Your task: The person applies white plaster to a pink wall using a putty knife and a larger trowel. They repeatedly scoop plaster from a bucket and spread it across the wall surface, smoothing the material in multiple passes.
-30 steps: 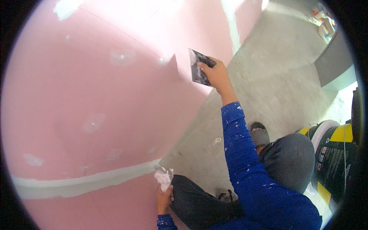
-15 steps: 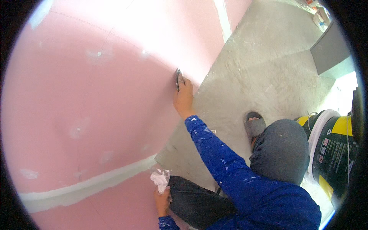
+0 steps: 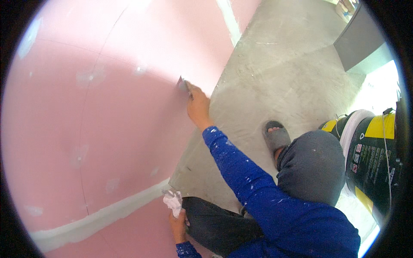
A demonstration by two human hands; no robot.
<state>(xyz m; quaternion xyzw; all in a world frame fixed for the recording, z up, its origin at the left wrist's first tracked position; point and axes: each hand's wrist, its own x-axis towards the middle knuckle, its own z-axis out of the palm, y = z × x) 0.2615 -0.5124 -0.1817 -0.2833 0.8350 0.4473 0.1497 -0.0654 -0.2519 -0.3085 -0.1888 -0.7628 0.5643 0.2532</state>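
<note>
My right hand (image 3: 198, 106) grips a metal putty knife (image 3: 184, 85) and presses its blade flat against the pink drywall (image 3: 107, 120), low on the wall near the floor. My left hand (image 3: 177, 223) rests by my knee and holds a crumpled white rag (image 3: 173, 201) close to the wall. A white band of joint compound (image 3: 99, 217) runs across the wall at lower left. Several pale filler patches dot the pink surface. My blue sleeve (image 3: 245, 172) is speckled with white.
Bare concrete floor (image 3: 279, 77) lies to the right of the wall. A black and yellow bucket (image 3: 370, 150) stands at my right. My sandalled foot (image 3: 275, 135) and grey trouser knee (image 3: 309, 165) are beside it. A white vertical joint strip (image 3: 230, 21) shows at the top.
My right hand has drawn the putty knife down and left along the wall, turning the blade from face-on to pressed flat. The left hand with the rag has stayed put.
</note>
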